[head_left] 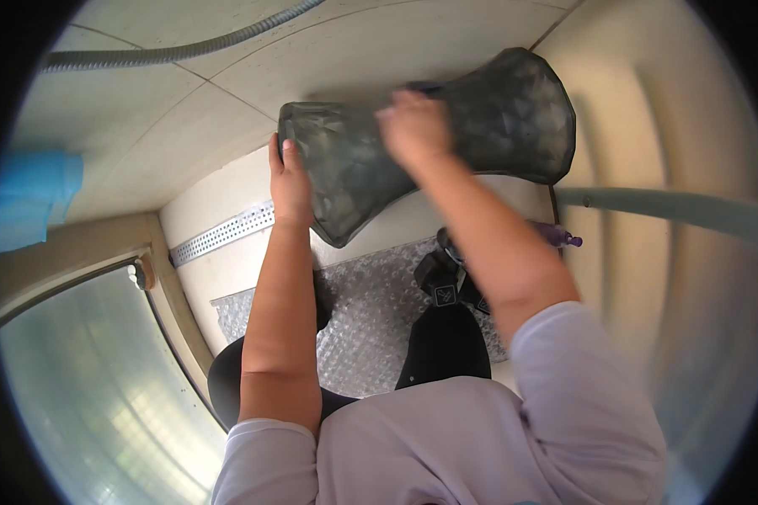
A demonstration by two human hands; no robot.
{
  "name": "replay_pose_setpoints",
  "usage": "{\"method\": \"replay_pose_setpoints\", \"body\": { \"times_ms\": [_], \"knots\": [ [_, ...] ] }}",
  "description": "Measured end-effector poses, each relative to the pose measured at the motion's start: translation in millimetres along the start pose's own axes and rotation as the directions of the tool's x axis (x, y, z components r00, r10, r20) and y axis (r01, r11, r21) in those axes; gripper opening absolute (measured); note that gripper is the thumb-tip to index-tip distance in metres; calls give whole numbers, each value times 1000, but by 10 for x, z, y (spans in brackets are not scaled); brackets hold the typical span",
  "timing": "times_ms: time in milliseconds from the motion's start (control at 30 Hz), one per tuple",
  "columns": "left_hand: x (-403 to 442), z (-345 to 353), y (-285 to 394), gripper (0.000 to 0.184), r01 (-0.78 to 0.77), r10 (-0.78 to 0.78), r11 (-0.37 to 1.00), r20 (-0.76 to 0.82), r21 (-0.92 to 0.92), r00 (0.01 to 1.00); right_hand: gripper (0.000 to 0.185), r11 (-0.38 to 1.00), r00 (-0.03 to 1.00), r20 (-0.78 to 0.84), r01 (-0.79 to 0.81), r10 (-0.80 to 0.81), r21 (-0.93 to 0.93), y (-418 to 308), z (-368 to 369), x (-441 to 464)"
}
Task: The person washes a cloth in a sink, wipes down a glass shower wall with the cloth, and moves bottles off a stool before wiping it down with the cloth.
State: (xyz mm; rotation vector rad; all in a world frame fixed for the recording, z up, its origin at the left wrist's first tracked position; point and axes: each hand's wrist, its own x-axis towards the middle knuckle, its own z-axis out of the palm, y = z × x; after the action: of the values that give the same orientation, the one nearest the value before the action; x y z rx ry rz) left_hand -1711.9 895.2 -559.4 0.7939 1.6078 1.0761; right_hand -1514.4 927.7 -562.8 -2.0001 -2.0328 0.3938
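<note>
A dark, translucent, faceted object (514, 118), narrow in the middle and wide at both ends, lies tilted across the upper middle of the head view. My left hand (290, 181) grips its left end, with the thumb on the near face and the fingers at the edge. Over its narrow middle is my right hand (414, 130), blurred by motion, with its fingers curled. Something small and dark (424, 87) shows just beyond those fingers, too hidden to name.
A grey ribbed hose (177, 52) crosses the upper left wall. Blue material (38, 198) hangs at the left above a frosted panel (101, 379). A textured grey mat (366, 337), a perforated drain strip (223, 236) and a purple item (558, 236) are below. A pale bar (665, 206) extends right.
</note>
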Motion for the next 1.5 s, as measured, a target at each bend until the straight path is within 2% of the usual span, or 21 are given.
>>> {"method": "replay_pose_setpoints", "body": {
  "times_ms": [133,233,300,333,467,600,633,667,700,767,900,933,1000,1033,1067,1100,1133,1167,1300,1400,1500],
  "knots": [
    [37,3,51,51,22,-20,999,49,-44,999,31,905,893,-368,358,-260,229,-1013,594,-271],
    [77,8,100,52,43,-43,999,12,1,999,28,786,783,-201,613,-589,83,-443,308,-253],
    [84,14,92,53,32,-32,998,-2,56,999,26,962,940,208,254,-270,101,41,-195,-138],
    [99,5,62,53,3,-2,996,-4,93,1000,21,905,896,-129,426,-425,-23,600,-61,-135],
    [86,38,42,55,-42,40,996,25,82,999,23,908,914,-218,261,-341,-328,1980,-631,-71],
    [129,141,-34,55,-55,55,997,2,58,998,25,756,856,-382,14,-347,-655,1989,-1317,-164],
    [154,147,-34,55,-54,53,998,11,22,999,25,829,870,-420,-24,-258,-559,1962,-1455,-161],
    [175,145,-42,56,-47,47,999,16,-11,999,28,988,935,-349,-108,63,-111,1920,-1639,-169],
    [148,138,-54,56,-36,37,999,27,-39,999,31,902,939,-119,-268,324,338,1892,-1796,-228],
    [58,171,53,57,34,-27,993,57,-114,998,41,243,954,-21,-54,299,968,1873,-1935,-330],
    [147,120,-20,59,20,-13,994,67,-111,998,44,-508,998,37,-57,-50,860,1762,-1527,-348],
    [138,121,-15,59,37,-30,993,67,-112,997,42,-537,964,219,-105,153,837,1572,-1230,-276],
    [120,150,4,58,70,-60,987,70,-148,996,46,-361,949,291,-232,118,903,790,-605,-198],
    [70,147,54,58,86,-72,978,80,-188,994,52,154,746,568,-643,349,750,106,-746,-320],
    [67,170,83,57,101,-82,968,93,-229,992,57,568,892,447,-332,-72,753,-119,-434,-379],
    [149,121,22,54,70,-44,973,119,-218,992,59,810,896,100,337,-433,481,-320,342,-441],
    [271,23,-50,52,68,-21,961,173,-269,985,58,864,902,-48,425,-429,270,-785,256,-647],
    [332,13,-125,51,72,3,943,225,-324,974,55,851,928,-91,369,-362,374,-833,392,-730],
    [137,106,114,55,90,-75,989,128,-119,989,41,810,812,32,583,-582,-68,218,189,-468],
    [221,51,9,57,-9,8,1000,121,12,993,35,892,970,45,236,-237,-386,1188,-581,-312],
    [61,122,176,57,81,-71,994,124,-78,990,34,824,937,-125,217,-326,-523,1663,-795,-368]
  ]
}}
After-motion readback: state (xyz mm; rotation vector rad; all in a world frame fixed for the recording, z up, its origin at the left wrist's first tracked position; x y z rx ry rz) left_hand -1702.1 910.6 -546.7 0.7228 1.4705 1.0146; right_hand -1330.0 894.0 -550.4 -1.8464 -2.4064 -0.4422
